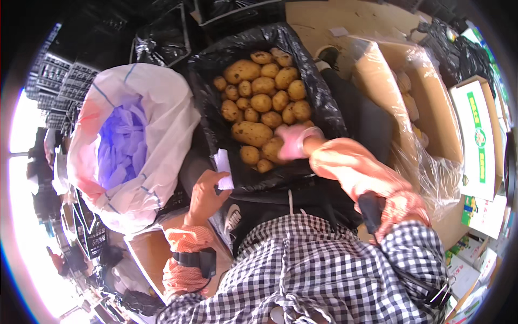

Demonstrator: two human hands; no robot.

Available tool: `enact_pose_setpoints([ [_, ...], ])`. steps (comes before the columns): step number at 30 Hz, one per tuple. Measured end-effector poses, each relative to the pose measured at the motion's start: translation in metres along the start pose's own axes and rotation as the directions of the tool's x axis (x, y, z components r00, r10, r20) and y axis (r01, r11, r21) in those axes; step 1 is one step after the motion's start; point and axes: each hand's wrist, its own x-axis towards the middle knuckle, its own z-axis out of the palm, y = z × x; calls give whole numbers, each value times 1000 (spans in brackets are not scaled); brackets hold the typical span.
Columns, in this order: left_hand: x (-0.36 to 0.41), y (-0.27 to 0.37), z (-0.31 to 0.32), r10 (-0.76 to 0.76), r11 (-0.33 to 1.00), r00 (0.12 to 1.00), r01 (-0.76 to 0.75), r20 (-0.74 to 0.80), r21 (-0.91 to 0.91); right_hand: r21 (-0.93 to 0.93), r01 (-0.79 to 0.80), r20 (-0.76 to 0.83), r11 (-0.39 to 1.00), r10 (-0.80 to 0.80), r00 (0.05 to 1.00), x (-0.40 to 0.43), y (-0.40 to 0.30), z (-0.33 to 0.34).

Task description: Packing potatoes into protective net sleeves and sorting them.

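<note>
Many potatoes [262, 103] lie in a container lined with a black plastic bag [323, 109] in front of me. My right hand [294, 141], in a pink glove and blurred, is over the potatoes at their lower right; whether it grips one cannot be told. Between the thumb and fingers of my bare left hand [208, 194] is a white foam piece [223, 169], at the lower left edge of the black bag. Left of the potatoes stands a white woven sack [170, 109] with many similar foam pieces [125, 141] inside, tinted violet by the light.
To the right stands a cardboard box [435, 101] lined with clear plastic, with some wrapped things inside. A white and green carton [473, 137] is beyond it. Black crates [77, 81] are stacked at the upper left. A cardboard box [153, 255] sits by my left forearm.
</note>
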Motion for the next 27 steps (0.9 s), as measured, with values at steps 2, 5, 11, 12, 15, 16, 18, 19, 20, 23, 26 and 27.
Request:
enact_pose_setpoints([
  [2,0,4,3,-83,990,987,65,-138,-127,-203,-65,-14,977,64,998,52,5,64],
  [5,-4,-2,-2,-146,981,918,86,-369,-173,-250,-85,-42,965,77,996,62,-1,76],
  [11,32,5,-16,-153,977,847,53,-509,-206,279,-119,2,953,124,992,45,6,32],
  [12,42,9,-17,-157,975,846,53,-509,-214,273,-125,4,954,128,992,46,12,33],
  [15,76,30,-12,-63,948,902,-80,-426,-309,937,302,-332,-175,-184,925,38,20,39],
  [16,85,37,-7,4,942,915,-139,-403,-307,937,303,-333,-172,-186,925,32,12,41],
  [18,98,54,0,104,895,939,-232,-329,-381,662,-161,-287,-732,-446,848,23,-2,41],
  [19,100,59,6,185,880,925,-306,-332,-364,683,-111,-316,-722,-429,846,21,-6,46],
  [20,99,64,10,166,860,915,-317,-368,-399,683,-105,-320,-723,-425,847,14,-9,46],
  [23,97,64,33,-54,902,824,-201,-563,-381,824,261,-463,-502,-333,821,-3,-18,48],
  [26,92,72,41,174,943,758,-312,-628,-116,814,574,-580,-90,-86,810,5,-26,58],
  [27,90,75,41,224,926,775,-358,-590,-118,777,618,-621,118,-8,784,14,-22,59],
])
